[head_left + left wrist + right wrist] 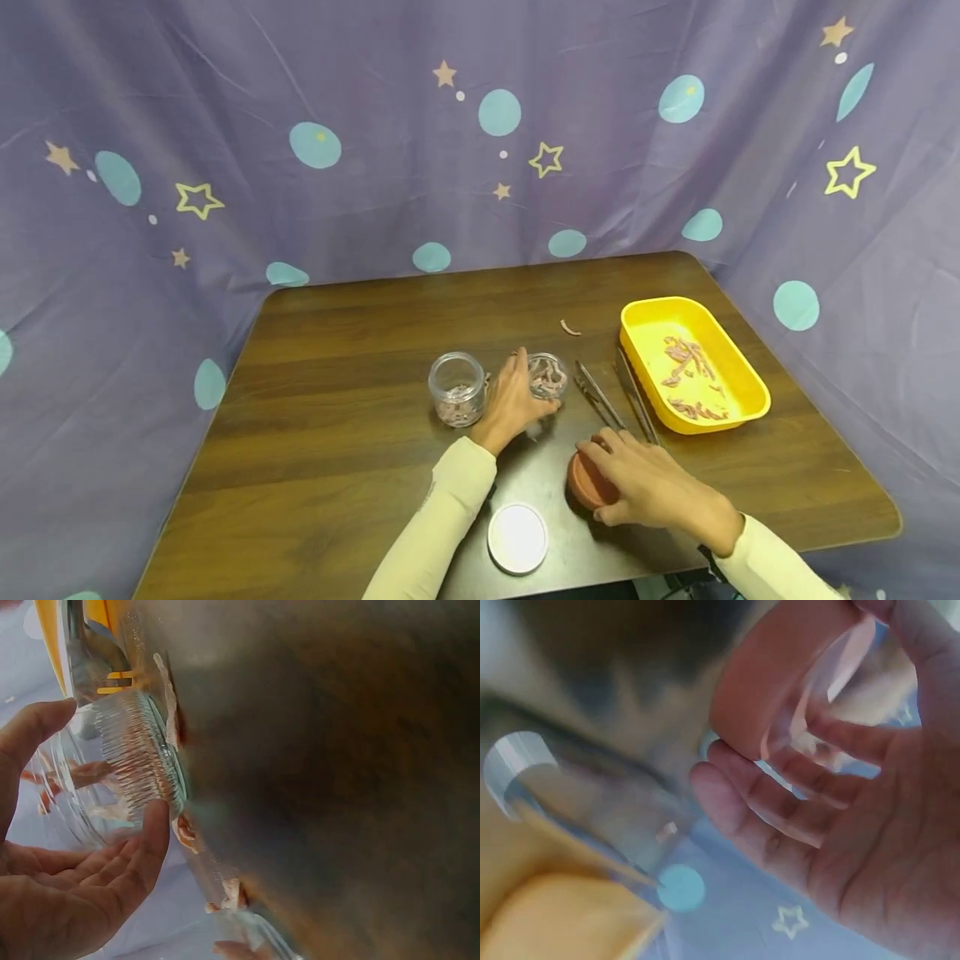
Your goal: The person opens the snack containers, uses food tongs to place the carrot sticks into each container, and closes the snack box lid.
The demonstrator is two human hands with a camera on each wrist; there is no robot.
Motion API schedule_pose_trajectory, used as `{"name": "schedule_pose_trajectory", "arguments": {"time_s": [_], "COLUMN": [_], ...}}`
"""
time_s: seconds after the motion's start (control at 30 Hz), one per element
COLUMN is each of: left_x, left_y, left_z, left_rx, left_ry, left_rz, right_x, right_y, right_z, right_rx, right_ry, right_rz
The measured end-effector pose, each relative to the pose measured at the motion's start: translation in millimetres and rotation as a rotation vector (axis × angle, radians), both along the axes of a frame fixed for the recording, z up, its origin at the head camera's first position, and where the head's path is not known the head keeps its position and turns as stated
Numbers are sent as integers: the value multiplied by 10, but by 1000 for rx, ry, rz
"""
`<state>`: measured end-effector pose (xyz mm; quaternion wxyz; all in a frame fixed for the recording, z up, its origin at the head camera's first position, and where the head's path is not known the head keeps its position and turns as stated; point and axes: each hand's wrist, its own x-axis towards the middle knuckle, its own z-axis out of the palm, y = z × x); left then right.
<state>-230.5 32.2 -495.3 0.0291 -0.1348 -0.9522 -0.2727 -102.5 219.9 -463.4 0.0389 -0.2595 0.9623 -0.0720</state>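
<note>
My left hand (512,402) grips a low clear jar (547,375) with pinkish strips inside; its thumb and fingers curve around the jar's side in the left wrist view. To the left of that hand stands a second clear jar (456,390), uncapped, with strips at the bottom. Nearer the front edge, my right hand (651,483) holds a round reddish-orange lid (588,483) between thumb and fingers. In the right wrist view the lid's thick rim (757,682) tilts toward the palm. A white lid (517,538) lies flat between my forearms.
A yellow tray (637,312) with more pinkish strips stands at the right. Metal tongs (600,396) and another long metal tool (637,396) lie beside it. One loose strip (570,328) rests on the wooden table (337,400) behind the jars. A patterned curtain (375,125) hangs behind.
</note>
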Motion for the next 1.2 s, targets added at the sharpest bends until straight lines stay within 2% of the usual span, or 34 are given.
{"name": "schedule_pose_trajectory", "arguments": {"time_s": [0.17,0.27,0.37,0.57,0.77,0.9,1.1,1.2], "left_x": [-31,-34,-25,-4,-6,-15,-27,-43], "left_y": [-48,-69,-80,-83,-95,-86,-100,-120], "left_z": [-50,-73,-97,-122,-117,-122,-179,-200], "left_rx": [28,37,41,81,92,89,126,129], "left_ry": [23,52,68,41,43,23,-23,-44], "left_rz": [-11,-12,-17,-36,-34,-25,-4,-11], "right_x": [-370,-634,-858,-1137,-1308,-1394,-1533,-1588], "right_y": [50,23,-55,-168,-211,-247,-333,-348], "right_z": [245,283,237,139,205,291,386,403], "right_rx": [-96,-156,-161,-119,-112,-73,-66,-60], "right_ry": [172,239,256,197,88,14,-108,-162], "right_rz": [-66,-57,-15,13,24,122,350,437]}}
